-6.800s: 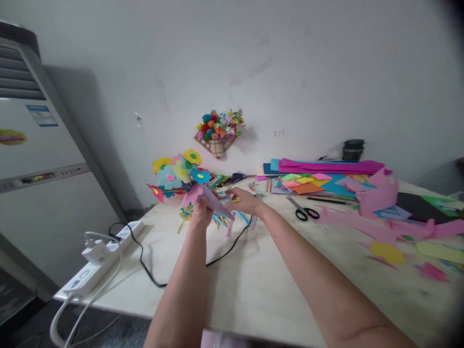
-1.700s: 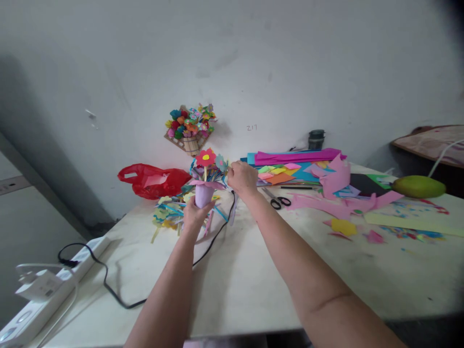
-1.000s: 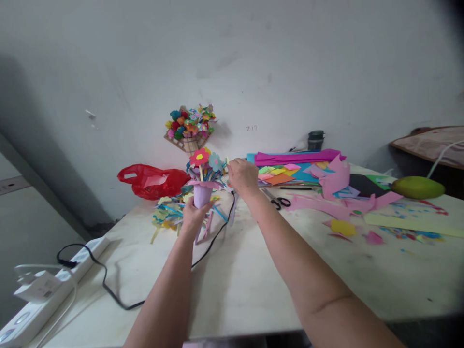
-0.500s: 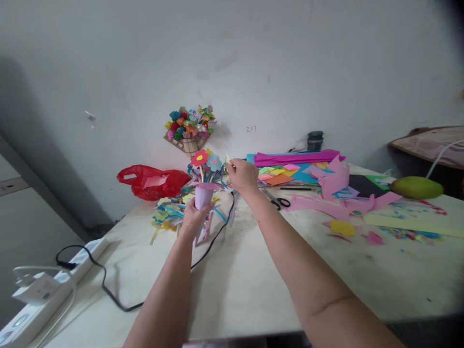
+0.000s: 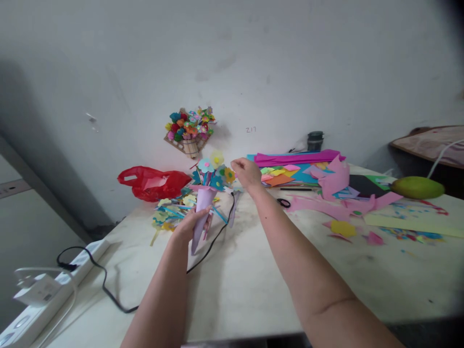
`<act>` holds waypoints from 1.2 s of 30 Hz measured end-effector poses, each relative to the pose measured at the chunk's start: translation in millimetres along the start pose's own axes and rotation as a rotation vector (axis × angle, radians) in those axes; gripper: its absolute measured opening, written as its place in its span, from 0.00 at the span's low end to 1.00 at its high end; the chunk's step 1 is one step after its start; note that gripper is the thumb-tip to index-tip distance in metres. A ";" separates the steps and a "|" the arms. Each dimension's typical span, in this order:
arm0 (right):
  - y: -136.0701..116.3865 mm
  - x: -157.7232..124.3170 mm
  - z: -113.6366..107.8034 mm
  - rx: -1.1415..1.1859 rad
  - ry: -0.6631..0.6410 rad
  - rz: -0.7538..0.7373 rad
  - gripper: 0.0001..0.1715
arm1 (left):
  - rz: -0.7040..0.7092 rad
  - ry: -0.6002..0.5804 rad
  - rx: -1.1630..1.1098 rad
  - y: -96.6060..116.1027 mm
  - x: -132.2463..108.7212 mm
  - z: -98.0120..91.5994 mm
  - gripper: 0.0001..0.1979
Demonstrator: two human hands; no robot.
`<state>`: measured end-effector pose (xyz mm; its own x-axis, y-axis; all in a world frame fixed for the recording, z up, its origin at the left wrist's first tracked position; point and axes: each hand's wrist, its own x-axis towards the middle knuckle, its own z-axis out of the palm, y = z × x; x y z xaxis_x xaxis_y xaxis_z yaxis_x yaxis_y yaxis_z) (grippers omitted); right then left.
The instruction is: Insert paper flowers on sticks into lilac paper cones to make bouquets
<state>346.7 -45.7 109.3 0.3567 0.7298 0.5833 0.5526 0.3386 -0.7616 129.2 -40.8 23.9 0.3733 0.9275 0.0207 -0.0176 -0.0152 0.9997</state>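
My left hand point(image 5: 189, 225) is wrapped round a lilac paper cone point(image 5: 205, 199), which tilts with its narrow tip pointing down toward me. Paper flowers fill the cone's top, among them a light blue flower point(image 5: 205, 165), a pale yellow flower point(image 5: 217, 158) and an orange-yellow flower point(image 5: 229, 175). Just right of these flowers is my right hand point(image 5: 248, 173), its fingers closed in a pinch. Anything between those fingertips is too small to make out. Behind the left hand lies a pile of loose paper flowers on stems point(image 5: 165, 212).
A black cord point(image 5: 213, 241) runs from the power strip point(image 5: 78, 263) past the cone. At the back left is a red plastic bag point(image 5: 155, 181). Scissors point(image 5: 283, 203), coloured sheets point(image 5: 300, 158) and paper scraps point(image 5: 340, 227) lie to the right. A flower basket point(image 5: 190, 145) hangs on the wall.
The cone has turned and tilted in my left hand; the red flower no longer faces me, and blue and yellow ones do. My right hand has shifted slightly right, away from the flowers.
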 end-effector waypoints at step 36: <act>-2.3 -2.6 25.9 0.280 -0.070 0.091 0.10 | 0.015 -0.023 0.101 -0.1 0.3 -7.6 0.21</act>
<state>325.1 -33.1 102.3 0.3368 0.8005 0.4957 0.2885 0.4135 -0.8636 122.3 -37.7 23.7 0.3947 0.9182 0.0344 0.0698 -0.0673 0.9953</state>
